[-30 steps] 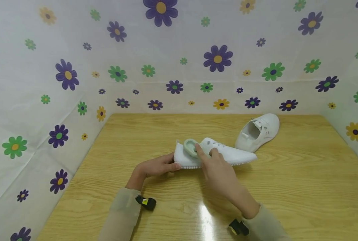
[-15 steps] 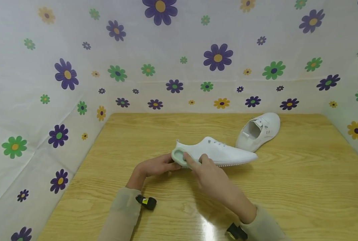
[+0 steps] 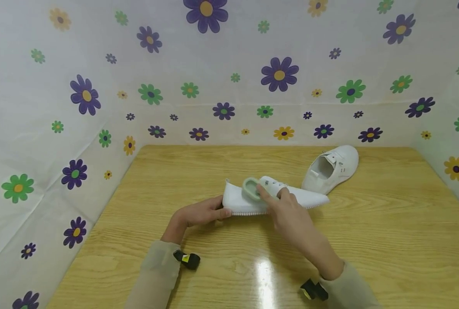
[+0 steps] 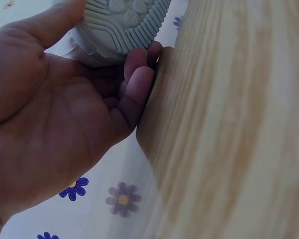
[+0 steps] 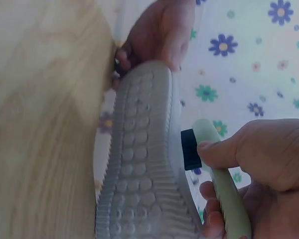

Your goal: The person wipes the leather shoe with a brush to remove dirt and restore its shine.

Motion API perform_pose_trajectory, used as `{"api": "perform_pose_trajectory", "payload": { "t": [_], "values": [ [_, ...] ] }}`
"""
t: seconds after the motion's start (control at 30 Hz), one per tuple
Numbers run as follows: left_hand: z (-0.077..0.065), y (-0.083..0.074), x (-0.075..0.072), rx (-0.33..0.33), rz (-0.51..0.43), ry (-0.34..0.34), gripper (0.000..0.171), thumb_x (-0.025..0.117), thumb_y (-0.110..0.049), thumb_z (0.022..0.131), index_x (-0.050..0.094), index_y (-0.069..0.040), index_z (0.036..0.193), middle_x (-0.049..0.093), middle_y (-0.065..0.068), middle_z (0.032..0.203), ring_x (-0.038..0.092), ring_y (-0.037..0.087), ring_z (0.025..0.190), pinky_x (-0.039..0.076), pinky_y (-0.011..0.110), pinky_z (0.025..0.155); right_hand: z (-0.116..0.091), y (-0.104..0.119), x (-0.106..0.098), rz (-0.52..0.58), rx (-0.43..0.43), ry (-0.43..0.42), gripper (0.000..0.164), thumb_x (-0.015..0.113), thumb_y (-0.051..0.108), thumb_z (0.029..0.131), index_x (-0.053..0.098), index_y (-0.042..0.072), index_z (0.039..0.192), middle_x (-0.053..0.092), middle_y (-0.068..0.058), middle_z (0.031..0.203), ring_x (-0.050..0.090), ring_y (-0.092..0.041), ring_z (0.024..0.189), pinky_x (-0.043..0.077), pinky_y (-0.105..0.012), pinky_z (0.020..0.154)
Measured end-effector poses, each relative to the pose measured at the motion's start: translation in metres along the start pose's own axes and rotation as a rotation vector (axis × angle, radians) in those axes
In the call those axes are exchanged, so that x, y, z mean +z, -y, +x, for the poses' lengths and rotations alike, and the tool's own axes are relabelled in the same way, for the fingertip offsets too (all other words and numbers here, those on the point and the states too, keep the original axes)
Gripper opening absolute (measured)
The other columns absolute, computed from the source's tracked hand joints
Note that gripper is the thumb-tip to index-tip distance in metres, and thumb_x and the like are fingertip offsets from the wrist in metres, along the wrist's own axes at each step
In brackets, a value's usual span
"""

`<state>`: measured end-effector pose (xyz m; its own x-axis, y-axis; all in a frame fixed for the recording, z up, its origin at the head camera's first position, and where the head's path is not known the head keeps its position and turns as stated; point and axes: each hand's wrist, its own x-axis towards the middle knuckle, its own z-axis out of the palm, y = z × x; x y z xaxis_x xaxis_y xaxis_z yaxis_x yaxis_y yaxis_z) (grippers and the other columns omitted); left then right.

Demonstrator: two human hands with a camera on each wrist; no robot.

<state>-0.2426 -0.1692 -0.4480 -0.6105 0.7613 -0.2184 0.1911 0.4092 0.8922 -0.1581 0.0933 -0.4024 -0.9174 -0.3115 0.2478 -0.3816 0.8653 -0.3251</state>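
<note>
A white lace-up shoe (image 3: 235, 199) is tilted on its side in the head view, its toe to the right. My left hand (image 3: 200, 213) grips its heel, thumb by the sole edge; the left wrist view shows the ridged sole (image 4: 132, 22) above curled fingers. My right hand (image 3: 293, 223) holds a pale green brush (image 3: 251, 189) over the side of the shoe, index finger laid on its head. In the right wrist view, dark bristles (image 5: 190, 149) face the shoe's side, and the fingers wrap the green handle (image 5: 230, 204). Whether the bristles touch is hard to tell.
A second white shoe (image 3: 331, 168) lies behind and to the right, close to the first shoe's toe. The wood-grain table (image 3: 175, 171) reaches back to a flower-print cloth (image 3: 245, 94), which also rises at both sides.
The brush went left and down to the heel, then came back right and up along the shoe's side, with my right hand. My left hand keeps its grip on the heel.
</note>
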Motion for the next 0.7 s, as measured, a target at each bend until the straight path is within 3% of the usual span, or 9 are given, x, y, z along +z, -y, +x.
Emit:
{"api": "perform_pose_trajectory", "payload": {
  "t": [0.2,0.33,0.5,0.7],
  "values": [
    [0.000,0.000,0.000,0.033,0.005,0.008,0.046,0.048,-0.034,0.106,0.038,-0.005,0.140,0.050,0.008,0.110,0.048,0.023,0.099,0.041,0.039,0.089,-0.005,0.010,0.005,0.025,-0.106,0.065,0.061,0.066,0.004,0.094,0.048,0.023,0.149,0.046,-0.012,0.092,0.043,-0.021,0.073,0.042,-0.028,0.054],
    [0.000,-0.001,-0.001,0.041,0.021,0.004,0.048,0.049,-0.034,0.105,0.038,-0.006,0.143,0.052,0.009,0.120,0.048,0.022,0.106,0.041,0.039,0.094,-0.009,0.017,0.003,0.037,-0.130,0.089,0.061,0.070,0.009,0.093,0.048,0.025,0.149,0.048,-0.011,0.091,0.045,-0.018,0.072,0.042,-0.027,0.053],
    [0.000,-0.001,0.000,0.028,0.038,0.007,0.047,0.048,-0.032,0.106,0.037,-0.005,0.142,0.051,0.009,0.118,0.048,0.022,0.104,0.040,0.037,0.092,-0.007,0.011,-0.004,0.020,-0.088,0.089,0.061,0.070,0.012,0.093,0.048,0.028,0.148,0.048,-0.010,0.092,0.044,-0.018,0.072,0.042,-0.027,0.055],
    [-0.001,0.000,0.000,0.005,0.035,0.010,0.052,0.046,-0.035,0.106,0.032,-0.002,0.144,0.049,0.011,0.118,0.047,0.023,0.104,0.039,0.038,0.091,-0.005,-0.007,-0.015,0.002,0.003,0.009,0.060,0.071,0.005,0.091,0.052,0.021,0.146,0.049,-0.015,0.093,0.046,-0.025,0.075,0.042,-0.031,0.056]
  ]
}}
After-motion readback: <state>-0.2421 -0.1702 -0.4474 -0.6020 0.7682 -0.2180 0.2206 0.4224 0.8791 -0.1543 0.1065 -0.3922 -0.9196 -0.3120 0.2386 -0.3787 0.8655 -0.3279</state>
